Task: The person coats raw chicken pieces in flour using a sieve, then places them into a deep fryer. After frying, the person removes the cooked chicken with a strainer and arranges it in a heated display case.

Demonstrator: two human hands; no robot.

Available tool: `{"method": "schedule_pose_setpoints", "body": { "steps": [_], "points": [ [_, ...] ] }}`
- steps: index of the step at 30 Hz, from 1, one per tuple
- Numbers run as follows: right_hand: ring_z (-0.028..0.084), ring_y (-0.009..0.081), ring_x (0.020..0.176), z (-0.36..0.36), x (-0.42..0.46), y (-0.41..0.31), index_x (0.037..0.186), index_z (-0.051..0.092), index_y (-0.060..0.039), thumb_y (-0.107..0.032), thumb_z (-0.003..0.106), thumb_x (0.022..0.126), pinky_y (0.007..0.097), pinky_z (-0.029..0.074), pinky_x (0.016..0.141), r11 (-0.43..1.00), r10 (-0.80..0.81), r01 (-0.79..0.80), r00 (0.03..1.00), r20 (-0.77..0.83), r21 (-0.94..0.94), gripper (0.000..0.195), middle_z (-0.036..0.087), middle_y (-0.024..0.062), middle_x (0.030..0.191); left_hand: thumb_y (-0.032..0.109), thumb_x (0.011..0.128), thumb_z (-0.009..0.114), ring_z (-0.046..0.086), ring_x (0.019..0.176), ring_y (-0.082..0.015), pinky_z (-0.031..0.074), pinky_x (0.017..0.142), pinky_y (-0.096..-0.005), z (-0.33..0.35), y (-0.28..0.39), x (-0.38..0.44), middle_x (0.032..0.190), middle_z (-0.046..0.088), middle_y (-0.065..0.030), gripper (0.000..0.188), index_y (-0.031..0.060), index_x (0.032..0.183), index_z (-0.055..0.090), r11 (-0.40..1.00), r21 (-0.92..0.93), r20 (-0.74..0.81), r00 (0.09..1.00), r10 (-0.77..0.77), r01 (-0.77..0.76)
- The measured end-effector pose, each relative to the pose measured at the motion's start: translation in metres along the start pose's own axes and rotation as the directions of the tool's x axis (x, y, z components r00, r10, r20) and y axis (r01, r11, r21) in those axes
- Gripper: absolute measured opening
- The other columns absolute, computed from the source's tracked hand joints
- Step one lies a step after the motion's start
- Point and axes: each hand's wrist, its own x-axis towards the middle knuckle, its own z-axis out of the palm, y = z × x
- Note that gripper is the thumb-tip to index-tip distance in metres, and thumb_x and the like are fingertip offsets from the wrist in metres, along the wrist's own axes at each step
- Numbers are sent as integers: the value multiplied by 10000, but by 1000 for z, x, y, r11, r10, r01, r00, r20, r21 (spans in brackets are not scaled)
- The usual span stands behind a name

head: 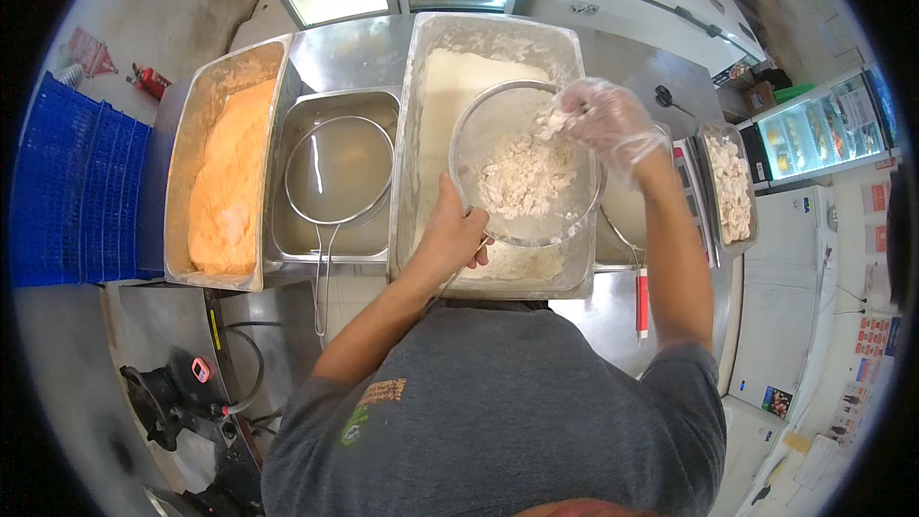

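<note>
My bare left hand (452,230) grips the round wire-mesh strainer (495,115) where its handle meets the rim. The strainer hangs tilted above a long, deep tub (495,23) of pale flour (467,75). Flour-coated chunks and crumbs (528,176) lie in its mesh bowl; whether they are meat cannot be told. At the strainer's far right rim, my right hand (610,118) wears a clear plastic glove. Its bent fingers hold some floured pieces (551,122) over the bowl, and the glove partly hides them.
Left stand a basin (337,251) of cloudy liquid holding another strainer (327,221), a tub of orange powder (233,172) and blue crates (79,187). Right are a second liquid basin (621,212), a red-handled tool (642,301), a tray of pale chunks (726,187) and scissors (673,99).
</note>
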Motion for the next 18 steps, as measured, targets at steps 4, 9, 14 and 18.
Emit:
{"method": "schedule_pose_setpoints", "body": {
  "steps": [4, 9, 14, 18],
  "points": [
    [641, 112, 792, -7, -24, -38, 926, 674, -65, 15, 759, 817, 292, 532, 697, 965, -123, 126, 992, 27, -230, 160, 677, 3, 875, 3, 946, 441, 578, 445, -186, 451, 347, -296, -5, 3, 0, 800, 607, -176, 470, 7, 1370, 238, 1000, 14, -11, 1000, 0, 0],
    [610, 115, 763, -14, -24, -27, 938, 691, -77, -26, 758, 788, 278, 506, 719, 998, -15, 16, 1000, 26, -60, 172, 657, 10, 859, 0, 943, 442, 570, 435, -187, 434, 335, -295, -2, -3, 6, 779, 601, -173, 502, 24, 1394, 224, 999, -48, -5, 1000, -13, 13],
    [656, 150, 781, -39, -16, -8, 949, 648, -77, 28, 773, 813, 280, 511, 650, 976, 105, -113, 993, 51, 186, 213, 674, 53, 870, 9, 922, 477, 579, 485, -214, 429, 346, -315, 2, -3, 18, 817, 618, -183, 669, 61, 1525, 192, 994, -82, 20, 997, -77, 78],
    [665, 167, 785, -122, -42, -10, 972, 645, -73, 21, 763, 841, 289, 514, 630, 945, -4, 89, 965, -261, 313, 201, 679, 65, 900, 31, 934, 484, 567, 527, -201, 426, 352, -310, 4, -8, 18, 865, 612, -187, 644, 72, 1515, 210, 991, -73, -28, 993, -116, 113]
  ]
}}
